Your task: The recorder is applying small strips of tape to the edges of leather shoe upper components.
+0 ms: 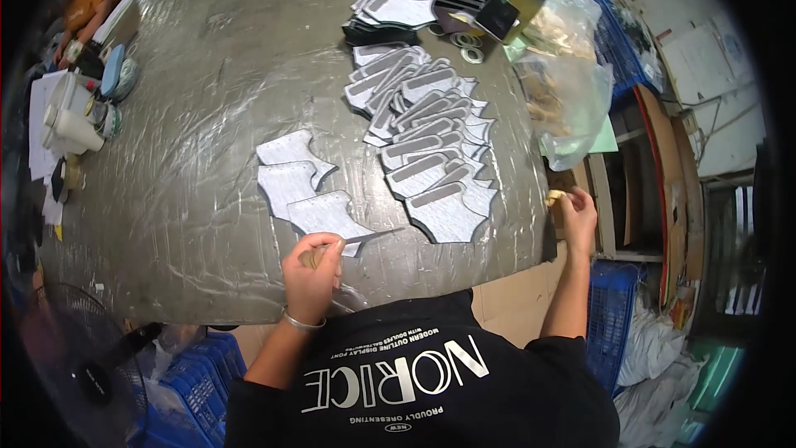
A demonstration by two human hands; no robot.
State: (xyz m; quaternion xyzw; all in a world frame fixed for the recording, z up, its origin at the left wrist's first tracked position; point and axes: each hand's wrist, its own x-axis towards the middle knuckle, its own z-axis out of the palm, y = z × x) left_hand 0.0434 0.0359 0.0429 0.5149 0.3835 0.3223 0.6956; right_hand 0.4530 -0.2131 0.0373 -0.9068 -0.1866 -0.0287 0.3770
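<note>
My left hand is closed around a thin, dark pointed tool whose tip points right. Something tan, perhaps its handle, shows between the fingers. Just beyond this hand lie three overlapping light grey cut pieces with notched, curved edges. Out past the table's right edge, my right hand pinches a small yellowish thing, too small to make out. Between the hands runs a long overlapping row of similar grey pieces, many bearing a dark grey strip.
The table has a shiny film cover. Rolls and rings of tape, bags and another stack of pieces occupy the far right. A white bottle stands left, a fan lower left. Blue crates flank me; another person sits far left.
</note>
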